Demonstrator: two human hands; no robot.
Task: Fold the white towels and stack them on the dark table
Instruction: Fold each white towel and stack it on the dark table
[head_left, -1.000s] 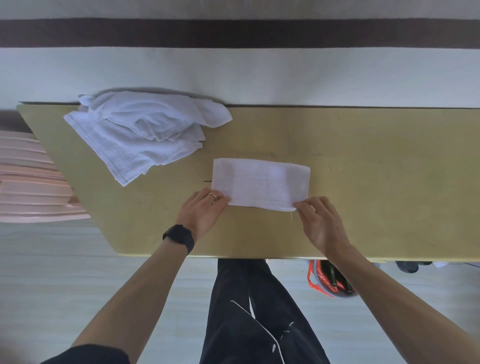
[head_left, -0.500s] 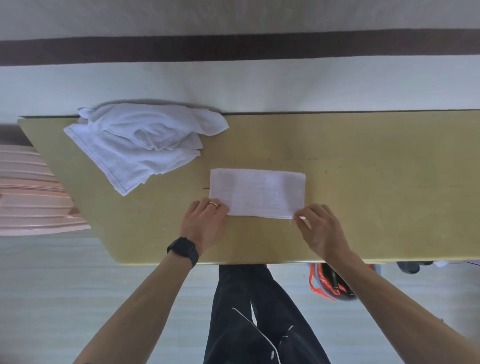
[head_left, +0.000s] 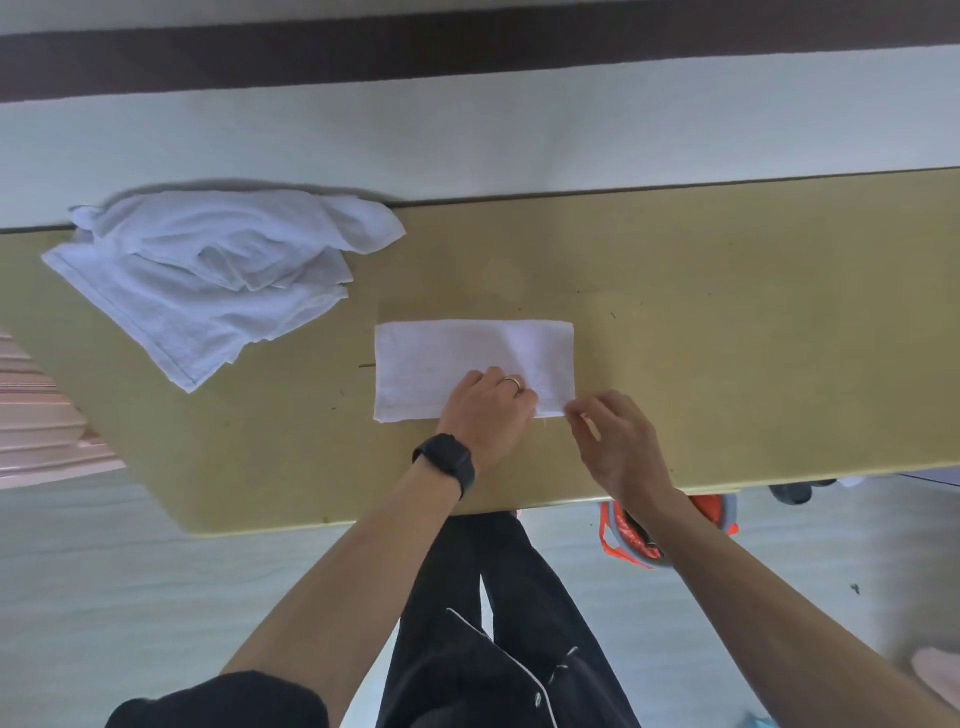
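A white towel (head_left: 457, 358), folded into a long flat rectangle, lies in the middle of the yellowish table (head_left: 727, 338). My left hand (head_left: 485, 413) rests on the towel's near right part, knuckles up and fingers curled down onto the cloth. My right hand (head_left: 615, 441) pinches the towel's near right corner between thumb and fingertips. A loose heap of unfolded white towels (head_left: 208, 270) sits at the table's far left, against the wall.
The table's near edge runs just below my wrists. A pink slatted surface (head_left: 36, 421) stands to the left of the table. An orange and grey object (head_left: 649, 535) lies on the floor under the table's near edge. The white wall bounds the table's far side.
My left hand has slid from the towel's near left corner across to its right part, beside my right hand. My right hand stays at the near right corner.
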